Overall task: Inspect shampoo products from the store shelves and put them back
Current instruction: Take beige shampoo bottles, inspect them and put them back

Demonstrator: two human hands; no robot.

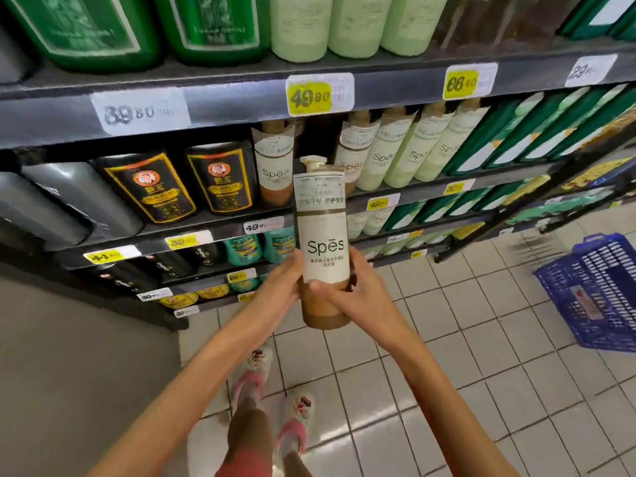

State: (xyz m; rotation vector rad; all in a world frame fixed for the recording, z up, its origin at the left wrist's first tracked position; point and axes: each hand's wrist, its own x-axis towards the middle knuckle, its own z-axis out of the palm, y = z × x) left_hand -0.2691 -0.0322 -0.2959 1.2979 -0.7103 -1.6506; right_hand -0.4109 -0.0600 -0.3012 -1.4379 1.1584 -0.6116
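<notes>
the brown spes bottle (pixel 323 249) stands upright before the front edge of the middle shelf (pixel 220 220), the left hand (pixel 278 290) and the right hand (pixel 358 287) both clamped on its lower half. they hold it low (the top is free), so i think it could tip, or knock the neighbour bottle (pixel 275 166) when going back.

Behind the Spēs bottle (pixel 323 242), the fingers of the left hand (pixel 279 287) and right hand (pixel 359 292) are hidden. The bottle's small print is blurred. Right of the bottle, the blue basket (pixel 585 287) is cut by the picture's edge
</notes>
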